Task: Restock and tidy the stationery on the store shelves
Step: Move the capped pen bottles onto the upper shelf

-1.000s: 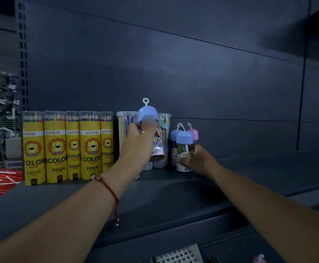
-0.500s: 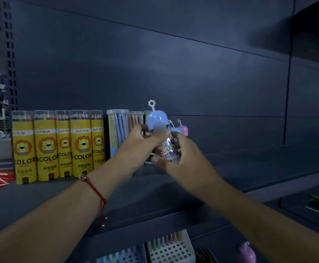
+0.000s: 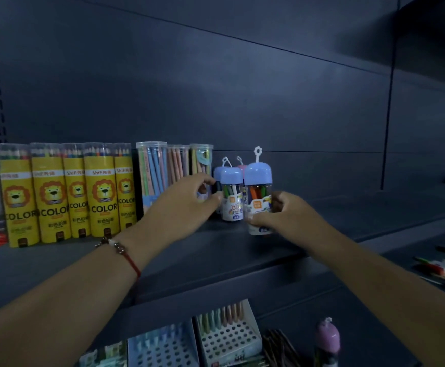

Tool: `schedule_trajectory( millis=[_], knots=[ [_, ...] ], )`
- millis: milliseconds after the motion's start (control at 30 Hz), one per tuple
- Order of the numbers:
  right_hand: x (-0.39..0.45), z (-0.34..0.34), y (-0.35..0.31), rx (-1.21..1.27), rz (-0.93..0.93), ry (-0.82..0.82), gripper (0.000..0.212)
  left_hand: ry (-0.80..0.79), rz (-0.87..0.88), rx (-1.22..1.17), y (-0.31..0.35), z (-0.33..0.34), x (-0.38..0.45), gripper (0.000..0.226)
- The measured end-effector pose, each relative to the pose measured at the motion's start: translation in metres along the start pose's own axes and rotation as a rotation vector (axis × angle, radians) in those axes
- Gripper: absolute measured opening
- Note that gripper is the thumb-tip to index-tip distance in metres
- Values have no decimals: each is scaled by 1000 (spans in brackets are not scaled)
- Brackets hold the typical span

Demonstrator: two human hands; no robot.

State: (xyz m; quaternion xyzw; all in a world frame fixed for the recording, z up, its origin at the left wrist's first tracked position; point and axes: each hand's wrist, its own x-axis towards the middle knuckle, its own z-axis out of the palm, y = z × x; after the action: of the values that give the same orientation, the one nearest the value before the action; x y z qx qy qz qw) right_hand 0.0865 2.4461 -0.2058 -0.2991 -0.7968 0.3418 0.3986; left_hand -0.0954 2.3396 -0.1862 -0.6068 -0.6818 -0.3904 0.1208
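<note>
- our right hand [image 3: 282,215] is wrapped around the lower half of a blue-capped crayon jar [image 3: 259,192], fingers closed on it, its base sitting on or just touching the shelf [image 3: 216,250] at the front right of the little jar cluster.
- our left hand [image 3: 187,202] is loosely curled with nothing clamped in it, fingertips just touching the side of the next blue-capped jar [image 3: 231,194], like it's nudging it straight.
- what changed: a second ago the left hand had that tall-looped jar up in front of the clear tubes, half a second ago both hands were on it, and now it's handed over to the right and parked beside its mates. so this one's basically restocked, we'd say only the letting go and lining up is left.
- counts on this shelf, going outward: four small domed jars as far as we can tell: three blue caps (one mostly hidden at the back) and one pink cap [image 3: 242,168] peeking behind.
- three clear pencil tubes [image 3: 151,178] just left of the jars.
- five yellow lion tubes [image 3: 51,205] further left, in a tight row.
- down below: two perforated pen trays [image 3: 226,335] and one pink-capped jar [image 3: 327,337], probably another to bring up.
- loads of bare shelf to the right, so there's room for more.
</note>
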Motion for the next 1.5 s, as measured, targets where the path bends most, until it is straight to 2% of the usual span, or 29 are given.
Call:
schedule_trajectory(
  millis=[133, 300, 533, 667, 733, 1000, 1067, 1200, 1333, 1400, 1500],
  knots=[
    [8, 1, 9, -34, 25, -10, 28, -79, -31, 193, -7, 2, 0, 48],
    [30, 11, 13, -80, 28, -37, 36, -162, -46, 363, -6, 6, -2, 42],
    [45, 22, 10, -141, 44, -38, 35, -237, -56, 420, -14, 11, -2, 56],
    [44, 27, 7, -160, 41, -19, 25, -253, -66, 420, -16, 13, -1, 51],
    [43, 30, 6, -157, 30, -8, 27, -258, -59, 434, -17, 13, -1, 47],
    [38, 33, 4, -236, 22, 10, 30, -271, -29, 534, -9, 10, -10, 56],
    [28, 30, -1, -257, -29, 46, 34, -263, -14, 551, -8, 7, -12, 56],
    [-13, 16, -19, -433, -253, 49, 38, -162, 66, 613, 1, 1, -17, 53],
    [-68, -5, -23, -716, -399, 0, 64, -25, 192, 566, 30, -1, -47, 54],
    [-95, -14, -15, -846, -451, -25, 73, -12, 264, 538, 43, 4, -72, 59],
    [-134, -25, 3, -970, -456, -70, 74, -36, 325, 540, 53, 19, -108, 63]
  ],
)
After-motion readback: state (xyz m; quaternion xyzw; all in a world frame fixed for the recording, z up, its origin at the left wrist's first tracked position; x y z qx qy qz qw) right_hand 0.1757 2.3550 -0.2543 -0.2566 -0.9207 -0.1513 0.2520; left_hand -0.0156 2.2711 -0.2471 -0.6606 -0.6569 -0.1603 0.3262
